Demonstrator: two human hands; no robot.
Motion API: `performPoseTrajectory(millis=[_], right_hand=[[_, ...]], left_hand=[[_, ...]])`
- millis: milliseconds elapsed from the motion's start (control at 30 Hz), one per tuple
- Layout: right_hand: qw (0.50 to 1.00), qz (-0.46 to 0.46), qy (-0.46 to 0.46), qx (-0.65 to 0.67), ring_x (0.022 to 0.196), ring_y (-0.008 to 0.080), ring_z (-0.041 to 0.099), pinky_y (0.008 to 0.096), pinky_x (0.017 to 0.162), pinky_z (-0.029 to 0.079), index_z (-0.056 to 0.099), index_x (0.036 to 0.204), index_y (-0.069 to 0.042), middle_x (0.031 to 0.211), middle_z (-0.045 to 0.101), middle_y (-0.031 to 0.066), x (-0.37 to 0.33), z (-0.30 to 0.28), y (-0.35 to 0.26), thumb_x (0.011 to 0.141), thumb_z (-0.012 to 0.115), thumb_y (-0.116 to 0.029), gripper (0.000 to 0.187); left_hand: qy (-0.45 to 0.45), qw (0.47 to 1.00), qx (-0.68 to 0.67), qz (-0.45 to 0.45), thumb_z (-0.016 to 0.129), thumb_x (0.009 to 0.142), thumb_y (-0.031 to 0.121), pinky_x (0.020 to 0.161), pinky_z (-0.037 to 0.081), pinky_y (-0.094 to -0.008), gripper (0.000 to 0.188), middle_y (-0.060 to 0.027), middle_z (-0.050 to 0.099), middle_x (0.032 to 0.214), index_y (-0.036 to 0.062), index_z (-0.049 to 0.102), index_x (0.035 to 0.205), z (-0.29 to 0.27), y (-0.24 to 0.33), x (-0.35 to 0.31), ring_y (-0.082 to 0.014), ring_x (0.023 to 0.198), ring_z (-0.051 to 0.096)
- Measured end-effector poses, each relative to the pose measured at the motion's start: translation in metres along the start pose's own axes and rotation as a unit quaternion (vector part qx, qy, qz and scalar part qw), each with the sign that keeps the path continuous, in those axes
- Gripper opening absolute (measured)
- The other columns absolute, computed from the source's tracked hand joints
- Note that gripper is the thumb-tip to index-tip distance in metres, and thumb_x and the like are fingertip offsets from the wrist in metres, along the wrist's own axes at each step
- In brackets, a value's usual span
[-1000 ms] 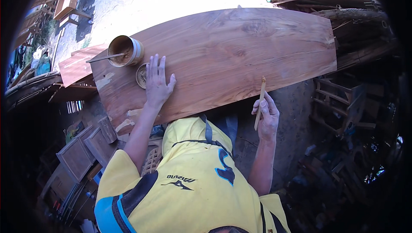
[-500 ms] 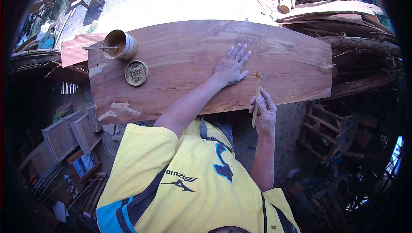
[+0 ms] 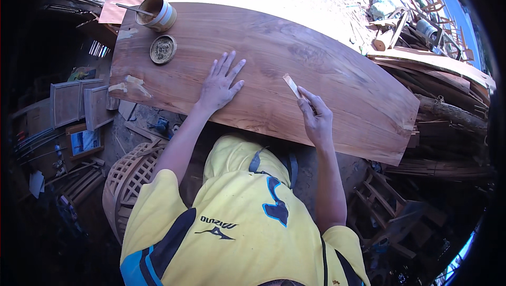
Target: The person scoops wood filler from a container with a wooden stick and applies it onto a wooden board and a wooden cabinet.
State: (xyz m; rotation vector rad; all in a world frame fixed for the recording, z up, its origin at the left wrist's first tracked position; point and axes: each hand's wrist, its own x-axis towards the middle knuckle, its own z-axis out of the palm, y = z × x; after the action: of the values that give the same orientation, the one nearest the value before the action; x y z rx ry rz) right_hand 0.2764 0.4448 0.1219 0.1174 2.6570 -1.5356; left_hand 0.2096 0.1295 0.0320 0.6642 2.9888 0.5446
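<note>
My left hand (image 3: 219,87) lies on the reddish-brown wooden board (image 3: 253,86), fingers spread, near its front edge. Pinched between the thumb and fingers of my right hand (image 3: 317,117) is a flat wooden stick (image 3: 291,86). Its pale, flat end slants forward and left over the board's middle; whether it touches the wood I cannot tell. On the board's far left stands a can (image 3: 165,18) with brown paste inside and another stick (image 3: 132,9) resting across its mouth. A round lid (image 3: 163,50) with a paste-smeared face sits just in front of the can.
Pale filler patches (image 3: 134,87) mark the board's left end. Stacked planks and logs (image 3: 448,112) lie beyond its right end. A woven wooden lattice piece (image 3: 126,180) stands below left, near framed panels (image 3: 67,104). A wooden frame (image 3: 379,196) sits below right.
My left hand has shifted left across the board. My right hand has moved forward over the board, tipping the stick from upright to slanted. The whole view has turned somewhat.
</note>
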Motion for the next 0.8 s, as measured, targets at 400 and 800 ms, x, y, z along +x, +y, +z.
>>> performPoseTrajectory(millis=[400, 800], right_hand=[[0.902, -0.063, -0.140, -0.403, 0.089, 0.0304, 0.070, 0.0463, 0.074, 0.057, 0.068, 0.143, -0.030, 0.096, 0.062, 0.0139, 0.149, 0.091, -0.050, 0.109, 0.055, -0.024, 0.037], [0.875, -0.013, -0.185, -0.446, 0.084, 0.0320, 0.071, 0.0486, 0.072, 0.055, 0.066, 0.143, -0.035, 0.098, 0.063, 0.0119, 0.173, 0.103, -0.076, 0.108, 0.055, -0.025, 0.038]], left_hand=[[0.070, 0.989, -0.036, -0.126, 0.065, 0.099, 0.031, 0.129, 0.027, -0.0552, 0.063, -0.0103, 0.037, 0.170, 0.0226, 0.048, 0.160, -0.019, -0.069, -0.060, -0.0326, 0.157, 0.034], [0.065, 0.989, -0.035, -0.126, 0.067, 0.097, 0.029, 0.127, 0.030, -0.0564, 0.066, -0.0104, 0.039, 0.169, 0.0228, 0.047, 0.160, -0.018, -0.073, -0.059, -0.0337, 0.155, 0.038]])
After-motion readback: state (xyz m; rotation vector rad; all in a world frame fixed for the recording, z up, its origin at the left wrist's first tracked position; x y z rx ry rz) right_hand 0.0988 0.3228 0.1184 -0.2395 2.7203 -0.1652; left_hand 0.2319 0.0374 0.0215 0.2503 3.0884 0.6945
